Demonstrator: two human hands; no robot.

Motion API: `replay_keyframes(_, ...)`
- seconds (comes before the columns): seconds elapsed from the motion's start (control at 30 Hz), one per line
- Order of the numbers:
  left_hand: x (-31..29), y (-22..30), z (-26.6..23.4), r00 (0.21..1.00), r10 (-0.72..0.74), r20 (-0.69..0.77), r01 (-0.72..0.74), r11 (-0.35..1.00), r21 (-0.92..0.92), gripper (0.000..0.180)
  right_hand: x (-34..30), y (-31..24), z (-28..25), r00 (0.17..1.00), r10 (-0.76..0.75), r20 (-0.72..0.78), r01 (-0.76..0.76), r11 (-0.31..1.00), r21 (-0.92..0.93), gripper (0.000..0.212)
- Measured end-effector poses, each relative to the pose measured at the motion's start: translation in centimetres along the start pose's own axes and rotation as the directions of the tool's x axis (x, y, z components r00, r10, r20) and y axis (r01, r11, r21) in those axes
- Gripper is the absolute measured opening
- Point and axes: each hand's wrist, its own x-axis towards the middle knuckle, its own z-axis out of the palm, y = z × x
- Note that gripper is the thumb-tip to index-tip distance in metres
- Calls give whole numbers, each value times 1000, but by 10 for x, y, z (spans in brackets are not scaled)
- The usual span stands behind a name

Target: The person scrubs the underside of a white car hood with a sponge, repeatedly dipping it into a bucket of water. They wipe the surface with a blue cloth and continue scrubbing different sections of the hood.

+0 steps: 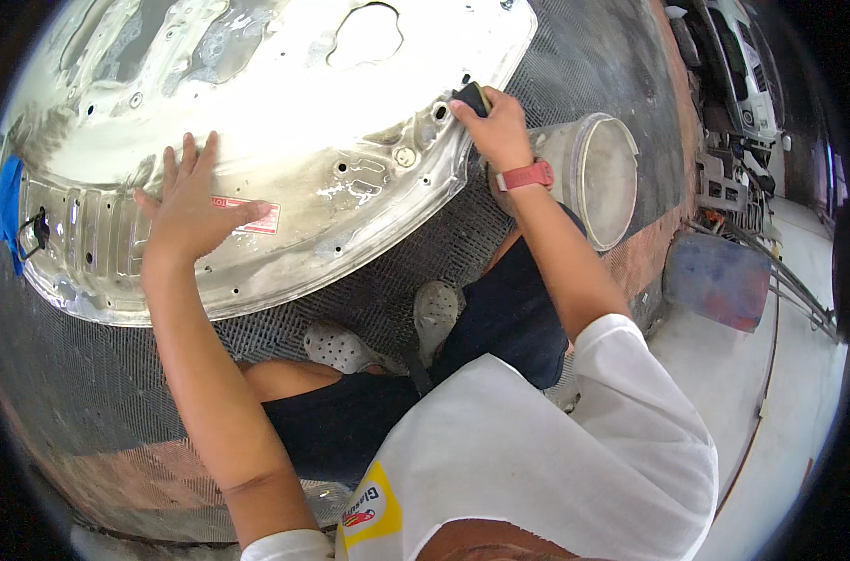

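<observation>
A large white car hood (257, 159) lies in front of me with its ribbed, holed inner side up, wet and shiny in places. My left hand (189, 208) rests on it, fingers spread, beside a small red-and-white label (262, 218) partly under the thumb. At the hood's right edge my right hand (502, 131) grips a small dark sanding pad (472, 99), pressed near an oval hole. A red watch is on that wrist. The fingers' undersides are hidden.
Behind my right wrist stands a whitish bucket (608, 182). Blue cloth or tape (9, 210) wraps the hood's left end near a black latch (37, 231). Dark textured matting (584, 70) covers the floor. Farther right are a stained bluish container (717, 280), clutter and a parked vehicle (743, 70).
</observation>
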Motion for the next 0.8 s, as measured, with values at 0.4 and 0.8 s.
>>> replay_keyframes(0.4,5,-5,8,1000,1,-23,-1,1000,9,141,46,-11,-11,893,-371,255,416,896,-153,37)
replay_keyframes(0.8,4,-4,10,1000,-3,1,3,1000,14,141,26,-42,-10,932,-191,307,269,934,-236,40)
